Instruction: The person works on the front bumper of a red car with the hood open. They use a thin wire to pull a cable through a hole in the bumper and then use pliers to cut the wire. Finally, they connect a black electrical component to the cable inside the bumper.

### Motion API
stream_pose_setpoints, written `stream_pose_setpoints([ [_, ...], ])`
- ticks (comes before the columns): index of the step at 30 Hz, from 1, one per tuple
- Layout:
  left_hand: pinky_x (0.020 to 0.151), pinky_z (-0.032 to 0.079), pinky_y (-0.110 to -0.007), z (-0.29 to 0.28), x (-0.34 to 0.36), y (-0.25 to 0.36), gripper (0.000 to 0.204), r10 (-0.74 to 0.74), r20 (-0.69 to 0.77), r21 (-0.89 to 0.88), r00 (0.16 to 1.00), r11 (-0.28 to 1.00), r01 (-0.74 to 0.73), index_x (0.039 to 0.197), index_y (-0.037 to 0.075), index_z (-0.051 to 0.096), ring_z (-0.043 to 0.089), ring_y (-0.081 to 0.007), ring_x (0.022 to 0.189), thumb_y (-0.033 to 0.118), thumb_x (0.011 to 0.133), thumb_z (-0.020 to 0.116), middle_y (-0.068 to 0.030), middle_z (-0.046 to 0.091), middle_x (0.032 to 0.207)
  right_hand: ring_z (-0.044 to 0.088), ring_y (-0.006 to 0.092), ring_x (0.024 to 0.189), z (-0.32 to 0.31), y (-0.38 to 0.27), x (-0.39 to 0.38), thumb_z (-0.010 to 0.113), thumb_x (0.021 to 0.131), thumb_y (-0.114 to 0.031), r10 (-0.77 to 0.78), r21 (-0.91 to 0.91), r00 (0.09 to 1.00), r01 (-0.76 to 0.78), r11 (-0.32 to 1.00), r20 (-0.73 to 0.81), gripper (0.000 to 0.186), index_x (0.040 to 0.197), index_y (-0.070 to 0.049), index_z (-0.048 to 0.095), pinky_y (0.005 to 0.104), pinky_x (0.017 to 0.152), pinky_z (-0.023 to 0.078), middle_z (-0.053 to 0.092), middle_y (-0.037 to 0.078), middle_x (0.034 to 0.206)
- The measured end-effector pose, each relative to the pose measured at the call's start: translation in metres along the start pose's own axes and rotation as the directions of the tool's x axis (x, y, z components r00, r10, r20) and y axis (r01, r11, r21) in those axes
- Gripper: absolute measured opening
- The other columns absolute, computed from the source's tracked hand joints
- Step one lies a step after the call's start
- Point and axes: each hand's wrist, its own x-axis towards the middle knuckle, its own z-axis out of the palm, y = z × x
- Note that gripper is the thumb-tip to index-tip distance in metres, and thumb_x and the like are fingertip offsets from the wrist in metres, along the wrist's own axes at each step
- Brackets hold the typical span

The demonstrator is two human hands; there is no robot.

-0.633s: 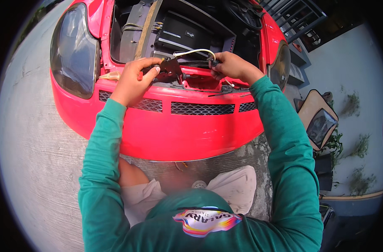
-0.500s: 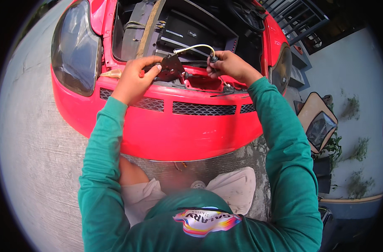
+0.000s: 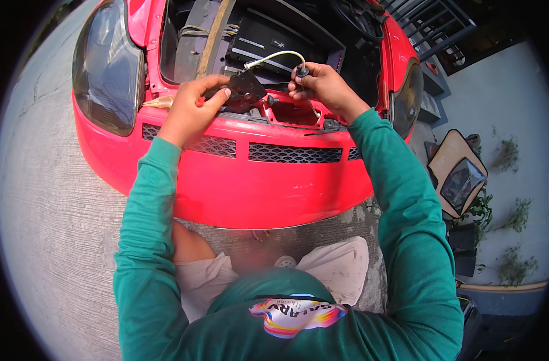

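Observation:
My left hand [image 3: 196, 109] is closed on a black metal bracket [image 3: 245, 91], a plate with small holes, held above the front edge of the red car. Something small and red [image 3: 200, 101] shows by its fingers, too little to name. To the right, my right hand [image 3: 330, 87] pinches a black round grommet [image 3: 302, 71]. A cream cable [image 3: 279, 55] arches from this grommet over to the bracket's top, ending there in a pale sleeve. A black stud-like piece [image 3: 272, 100] sits at the bracket's lower right; whether it is fixed to it I cannot tell.
The red bumper [image 3: 274, 192] with mesh grilles lies between my body and the open front bay. Inside the bay are a black finned box [image 3: 274, 43] and a wooden strip [image 3: 214, 39]. Dark headlights [image 3: 106, 72] flank it. A tan panel [image 3: 452, 165] leans by plants at right.
My right hand has shifted slightly up and left with the grommet and cable. The bracket in my left hand has turned a little, its top edge now further left.

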Motion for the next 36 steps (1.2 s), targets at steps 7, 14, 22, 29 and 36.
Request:
stream_pose_setpoints([
  [7,0.090,0.058,-0.029,0.000,-0.001,0.002,0.026,0.049,0.014,0.086,0.999,0.995,-0.050,0.126,-0.003,0.077,0.072,-0.0105,0.097,0.013,0.105,0.074,-0.0063,0.082,0.104,0.080,0.0175,0.087,-0.006,0.002,0.001,0.057,0.115,-0.003,0.053,-0.229,0.998,-0.042,0.973,0.040,0.014,0.119,-0.002,0.071,0.0280,0.074,0.064,0.080,0.010,0.099],
  [14,0.091,0.059,-0.033,0.000,0.000,0.001,0.025,-0.014,0.009,0.112,1.000,0.994,0.013,0.125,-0.002,0.077,0.077,-0.0161,0.096,0.013,0.105,0.072,-0.0155,0.084,0.104,0.083,0.0174,0.087,-0.014,-0.012,0.004,0.060,0.114,-0.005,0.136,-0.328,0.985,-0.096,0.940,0.102,0.015,0.121,-0.003,0.073,0.0274,0.067,0.064,0.083,0.011,0.103],
  [22,0.093,0.059,-0.033,-0.001,0.003,-0.010,0.027,0.024,-0.025,0.151,0.999,0.988,-0.020,0.123,-0.005,0.078,0.078,-0.0158,0.101,0.012,0.102,0.075,-0.0141,0.085,0.106,0.084,0.0188,0.086,-0.012,-0.009,0.019,0.066,0.110,-0.005,0.192,-0.403,0.961,-0.098,0.910,0.201,0.013,0.120,-0.004,0.074,0.0290,0.063,0.063,0.084,0.011,0.102],
  [29,0.092,0.059,-0.031,-0.002,0.001,-0.013,0.028,-0.027,-0.009,0.111,1.000,0.993,0.028,0.126,-0.004,0.078,0.077,-0.0137,0.102,0.012,0.103,0.075,-0.0112,0.085,0.108,0.083,0.0152,0.087,-0.014,-0.009,0.022,0.065,0.112,-0.011,0.302,-0.517,0.920,-0.137,0.845,0.251,0.011,0.114,-0.007,0.076,0.0290,0.066,0.062,0.083,0.006,0.099],
  [36,0.092,0.059,-0.031,-0.003,-0.003,-0.005,0.025,0.039,0.019,0.179,0.999,0.983,-0.042,0.123,-0.004,0.078,0.077,-0.0146,0.100,0.010,0.102,0.075,-0.0110,0.084,0.108,0.082,0.0218,0.088,-0.010,-0.012,0.015,0.074,0.104,-0.014,0.369,-0.720,0.907,-0.116,0.685,0.204,0.020,0.121,-0.006,0.080,0.0400,0.074,0.065,0.084,0.010,0.099],
])
